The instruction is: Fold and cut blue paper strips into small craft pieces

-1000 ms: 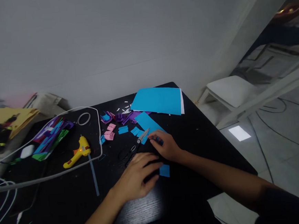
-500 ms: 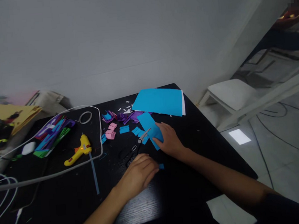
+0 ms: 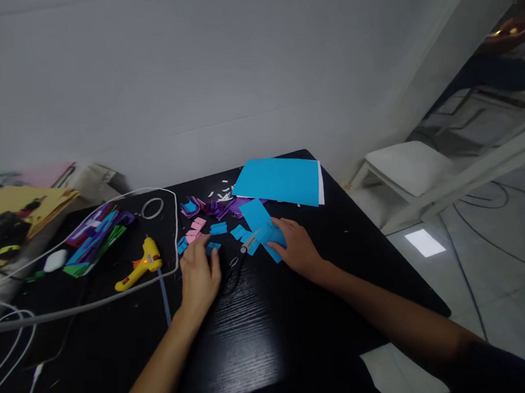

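My left hand [image 3: 199,273] is over the table left of the scissors, with a small blue paper piece [image 3: 212,247] between thumb and fingers. My right hand [image 3: 297,248] grips a blue paper strip [image 3: 255,214] by its right edge, where it bends upward. Scissors [image 3: 239,260] with dark handles lie beside the strip, blades toward it. Small cut blue pieces [image 3: 238,231] rest by the blades, and another blue piece [image 3: 218,228] sits farther back. Folded pink pieces [image 3: 196,227] lie just beyond my left fingers.
A large blue sheet [image 3: 279,180] lies on white paper at the back. Purple pieces [image 3: 236,207] and white scraps are near it. A yellow glue gun [image 3: 147,263], white cable [image 3: 176,227], tape ring [image 3: 152,208] and coloured strips [image 3: 95,237] occupy the left. A white stool [image 3: 408,167] stands right.
My left hand has moved left and away from me, carrying the small blue piece toward the pink ones. My right hand stays on the strip, which now bends more.
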`<act>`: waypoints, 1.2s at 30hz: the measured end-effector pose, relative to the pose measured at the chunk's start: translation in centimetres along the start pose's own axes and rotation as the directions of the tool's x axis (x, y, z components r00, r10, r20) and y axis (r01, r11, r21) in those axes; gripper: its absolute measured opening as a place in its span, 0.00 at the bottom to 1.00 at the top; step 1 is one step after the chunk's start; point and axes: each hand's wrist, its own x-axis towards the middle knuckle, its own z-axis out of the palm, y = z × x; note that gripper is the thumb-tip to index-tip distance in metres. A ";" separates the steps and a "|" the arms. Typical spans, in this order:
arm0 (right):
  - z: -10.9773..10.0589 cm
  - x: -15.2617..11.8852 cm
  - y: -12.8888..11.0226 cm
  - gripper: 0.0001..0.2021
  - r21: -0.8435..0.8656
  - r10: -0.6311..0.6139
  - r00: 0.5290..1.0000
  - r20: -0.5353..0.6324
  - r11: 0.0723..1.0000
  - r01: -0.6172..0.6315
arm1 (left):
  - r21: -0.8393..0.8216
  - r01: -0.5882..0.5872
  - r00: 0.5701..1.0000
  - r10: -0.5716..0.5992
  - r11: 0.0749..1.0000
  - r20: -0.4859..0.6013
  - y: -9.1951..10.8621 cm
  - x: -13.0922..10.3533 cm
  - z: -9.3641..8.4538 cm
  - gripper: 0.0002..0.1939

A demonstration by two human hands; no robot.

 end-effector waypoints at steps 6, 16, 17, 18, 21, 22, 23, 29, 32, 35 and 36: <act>-0.2 0.0 -0.4 0.25 0.101 0.017 1.000 -0.007 0.995 -0.017 | -0.065 -0.117 0.986 0.124 0.991 0.110 1.3 -1.0 0.2 0.12; -0.4 -0.1 -0.4 0.21 0.239 0.069 0.996 -0.059 0.970 -0.053 | -0.181 -0.221 0.933 0.262 0.958 0.246 1.7 -1.4 0.1 0.11; -0.5 -0.1 -0.3 0.20 0.247 0.089 0.993 -0.071 0.967 -0.069 | -0.187 -0.217 0.933 0.260 0.958 0.247 1.7 -1.4 0.1 0.11; -0.5 0.0 -0.3 0.19 0.253 0.107 0.990 -0.088 0.964 -0.082 | -0.192 -0.215 0.933 0.259 0.958 0.248 1.8 -1.4 0.1 0.11; -0.8 0.1 -0.2 0.19 0.256 0.145 0.977 -0.159 0.961 -0.102 | -0.191 -0.222 0.931 0.266 0.956 0.251 1.8 -1.3 0.0 0.12; -0.9 0.1 -0.3 0.19 0.256 0.148 0.972 -0.182 0.962 -0.098 | -0.188 -0.225 0.930 0.268 0.956 0.252 1.8 -1.4 0.0 0.12; -1.0 0.1 -0.4 0.19 0.258 0.143 0.969 -0.202 0.962 -0.088 | -0.186 -0.226 0.929 0.269 0.956 0.254 1.8 -1.4 0.0 0.12; -1.5 -0.2 -1.9 0.16 0.282 -0.020 0.955 -0.297 0.953 0.108 | -0.202 -0.208 0.929 0.258 0.957 0.264 1.8 -1.5 0.1 0.12; -1.8 -0.6 -2.9 0.16 0.260 -0.134 0.922 -0.364 0.936 0.239 | -0.240 -0.189 0.940 0.246 0.952 0.235 2.1 -1.4 0.0 0.11; -2.0 -1.3 -4.0 0.15 0.273 -0.223 0.906 -0.360 0.903 0.331 | -0.306 -0.146 0.960 0.209 0.941 0.185 2.4 -1.2 -0.4 0.12; -1.9 -1.6 -4.3 0.14 0.287 -0.244 0.903 -0.354 0.890 0.353 | -0.327 -0.131 0.965 0.196 0.936 0.176 2.5 -1.2 -0.5 0.13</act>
